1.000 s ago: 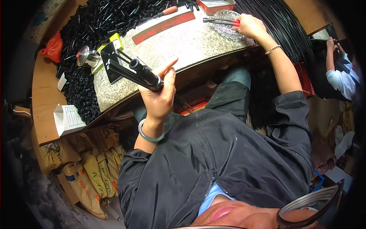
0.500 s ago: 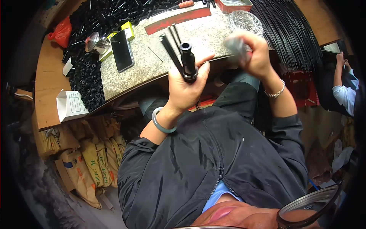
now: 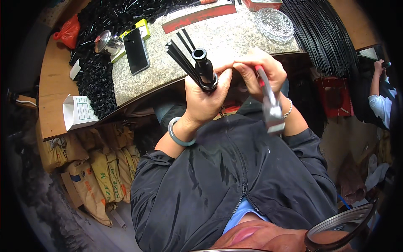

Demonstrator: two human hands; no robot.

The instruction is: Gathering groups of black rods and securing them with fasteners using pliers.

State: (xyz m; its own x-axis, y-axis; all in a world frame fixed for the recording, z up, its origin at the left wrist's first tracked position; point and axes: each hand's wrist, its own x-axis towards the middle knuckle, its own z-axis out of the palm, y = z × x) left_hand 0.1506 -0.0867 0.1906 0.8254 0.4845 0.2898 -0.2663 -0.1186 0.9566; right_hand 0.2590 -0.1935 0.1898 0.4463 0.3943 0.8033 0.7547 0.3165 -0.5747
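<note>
My left hand (image 3: pixel 205 98) is closed round a black hollow tube piece (image 3: pixel 205 69), its round open end facing up, together with several thin black rods (image 3: pixel 181 61) that lean up and to the left. Close to its fingertips is my right hand (image 3: pixel 262 75), also closed, with thumb and forefinger pinched together. Whether anything small sits in that pinch cannot be seen. A hammer (image 3: pixel 273 111) with a red grip lies in the right hand, its metal head hanging toward my body, slightly blurred.
A stone slab (image 3: pixel 235 40) on the wooden table bears a red strip (image 3: pixel 199 18), a glass dish (image 3: pixel 275 25) and a phone (image 3: pixel 136 51). Black rods (image 3: pixel 321 35) lie at right, small black parts (image 3: pixel 94 86) at left, beside a white box (image 3: pixel 79 111). Another person's arm (image 3: pixel 376 80) shows far right.
My right hand has come down and left from over the slab's right side to the left hand's fingertips. The hammer head has swung toward my body. The left hand stays nearly in place.
</note>
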